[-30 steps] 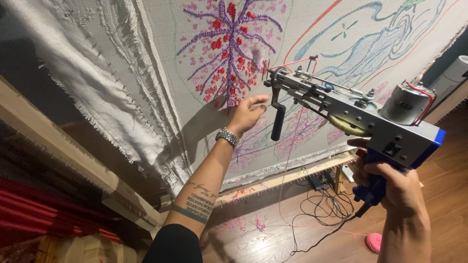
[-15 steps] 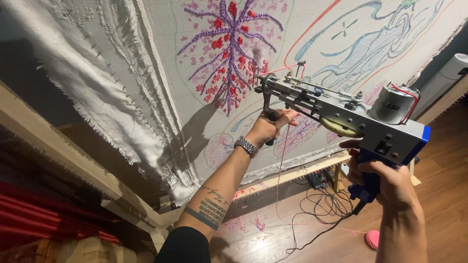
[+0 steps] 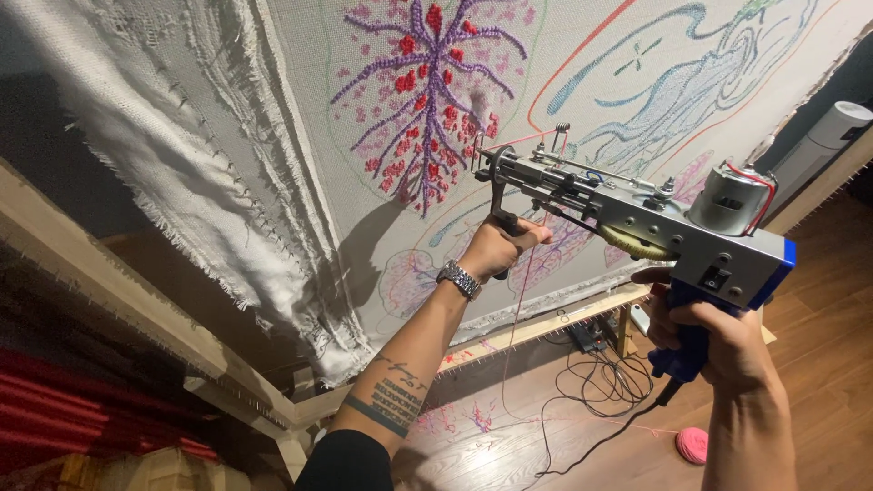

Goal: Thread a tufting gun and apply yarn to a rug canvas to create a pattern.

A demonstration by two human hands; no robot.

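Both hands gripped the tufting gun (image 3: pixel 627 218) — left hand (image 3: pixel 496 250) had just closed on its front handle (image 3: pixel 502 214), right hand (image 3: pixel 718 341) on the rear grip — nose near the cloth (image 3: pixel 364 136)

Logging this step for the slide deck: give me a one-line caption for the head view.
Two hands aim a tufting gun at stretched cloth: left hand on the front handle, right hand on the blue grip.

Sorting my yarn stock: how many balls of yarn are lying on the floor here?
1. A pink yarn ball lies on the wooden floor at lower right, below the right hand holding the tufting gun. Others may be hidden behind the arms or the frame.
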